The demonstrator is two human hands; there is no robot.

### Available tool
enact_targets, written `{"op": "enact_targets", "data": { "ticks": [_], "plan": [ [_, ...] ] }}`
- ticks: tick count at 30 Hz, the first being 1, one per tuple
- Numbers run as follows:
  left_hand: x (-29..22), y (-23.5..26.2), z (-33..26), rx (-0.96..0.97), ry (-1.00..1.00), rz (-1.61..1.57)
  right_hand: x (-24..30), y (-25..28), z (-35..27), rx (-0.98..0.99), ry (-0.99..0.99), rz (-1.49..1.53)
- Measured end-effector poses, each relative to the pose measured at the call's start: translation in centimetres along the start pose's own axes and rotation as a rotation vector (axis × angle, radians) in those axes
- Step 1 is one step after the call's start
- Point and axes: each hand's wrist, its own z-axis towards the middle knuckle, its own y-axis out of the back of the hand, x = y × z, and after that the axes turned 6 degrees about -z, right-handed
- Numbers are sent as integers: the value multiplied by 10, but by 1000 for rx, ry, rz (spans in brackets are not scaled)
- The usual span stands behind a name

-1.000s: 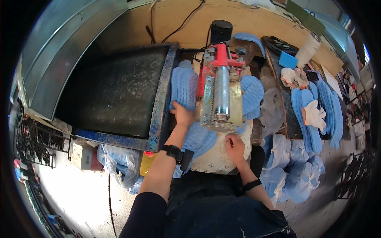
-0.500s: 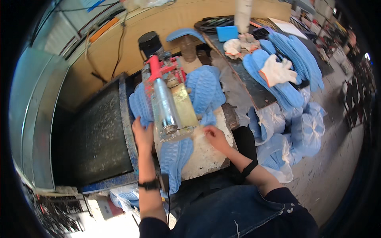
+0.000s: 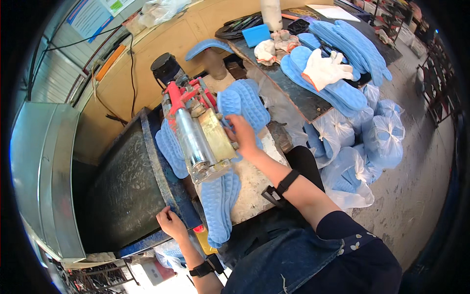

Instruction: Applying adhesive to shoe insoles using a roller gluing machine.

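Note:
A bench machine with a red handle [image 3: 175, 94], a silver cylinder [image 3: 193, 139] and a brass-coloured block [image 3: 213, 132] stands on a pale worktop [image 3: 249, 198]. Blue textured sole-shaped pads lie about it: a left pad [image 3: 170, 149], a right stack [image 3: 245, 103] and a front stack [image 3: 219, 206] hanging over the near edge. My right hand [image 3: 243, 137] is at the block's right side, fingers bent and apart; whether it touches a small knob there is unclear. My left hand [image 3: 171, 224] is by the dark tray's near corner, fingers loosely bent, nothing visible in it.
To the left is a dark tray [image 3: 132, 181] beside a sheet-metal housing [image 3: 49, 176]. A side table at right bears blue pads [image 3: 350, 49], a white glove [image 3: 325, 71] and a blue box [image 3: 256, 35]. Clear bags of pads [image 3: 387, 134] stand on the floor.
My left hand has come away from the left pad, toward me, to the tray's near corner. My right hand has moved forward and left against the machine's side. The view has shifted.

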Motion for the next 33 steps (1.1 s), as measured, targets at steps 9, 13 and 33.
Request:
{"op": "enact_targets", "data": {
  "ticks": [9,13,33],
  "plan": [
    [-6,-4,1,-5,12,34,-2,-7,11,-164,-164,-290],
    [-3,-3,0,0,3,50,0,-7,11,-36,-71,-193],
    [-4,-4,-2,-25,-4,94,-14,-13,18,136,-222,-263]
  ]
}}
